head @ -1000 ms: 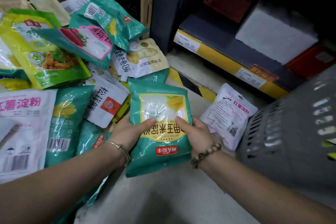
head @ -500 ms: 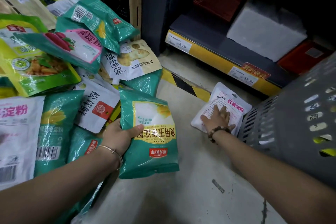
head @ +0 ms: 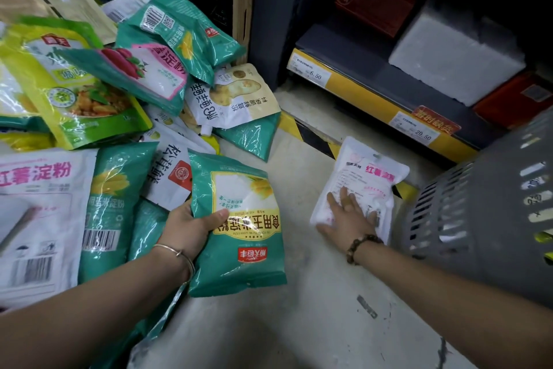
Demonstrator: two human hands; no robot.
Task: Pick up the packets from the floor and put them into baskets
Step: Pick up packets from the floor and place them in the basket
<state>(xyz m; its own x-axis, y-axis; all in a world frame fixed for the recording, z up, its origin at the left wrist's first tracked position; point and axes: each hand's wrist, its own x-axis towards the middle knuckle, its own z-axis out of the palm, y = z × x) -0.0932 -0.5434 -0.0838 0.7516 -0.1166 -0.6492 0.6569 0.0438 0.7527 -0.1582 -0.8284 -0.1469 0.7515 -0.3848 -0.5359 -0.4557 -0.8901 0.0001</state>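
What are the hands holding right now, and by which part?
The left hand grips the teal packet by its side edge, thumb across the front. The right hand holds nothing: it lies flat on the white packet.

We are seeing a teal packet (head: pixel 236 219) with a yellow-framed white panel, a white packet (head: pixel 363 180) lettered pink, a grey slotted basket (head: pixel 478 213), and yellow-black striping (head: pixel 311 136) on the floor.

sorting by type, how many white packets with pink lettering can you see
2. One white packet lies beside the grey basket, under the right hand; a larger white packet lies at the pile's left edge. More may be buried.
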